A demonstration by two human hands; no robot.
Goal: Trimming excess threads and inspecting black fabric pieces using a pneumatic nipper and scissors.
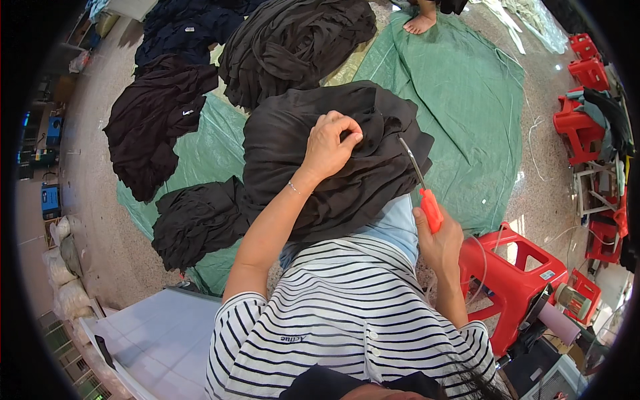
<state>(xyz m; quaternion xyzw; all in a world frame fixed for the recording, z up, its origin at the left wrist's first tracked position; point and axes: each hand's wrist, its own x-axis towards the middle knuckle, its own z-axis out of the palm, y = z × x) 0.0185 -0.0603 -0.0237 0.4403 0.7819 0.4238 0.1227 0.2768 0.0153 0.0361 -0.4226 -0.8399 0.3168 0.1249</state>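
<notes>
A heap of black cloth [287, 153] lies over my lap. My left hand [331, 143] rests on top of it, fingers curled and thumb against forefinger, pinching a bit of the cloth. My right hand [441, 243] is wrapped round a tool with an orange-red handle [431, 211] and a long thin metal shaft [413, 162]. The shaft points up and left, its tip near the cloth's right side. I cannot tell whether the tip touches the cloth. The tool's exact kind is unclear.
A green tarp [460, 120] covers the floor. More dark cloth piles [293, 50] lie ahead and a maroon-black one [150, 127] to the left. A red plastic stool [513, 267] stands at my right with a pale cord beside it. Another person's bare foot [420, 25] is at the far edge.
</notes>
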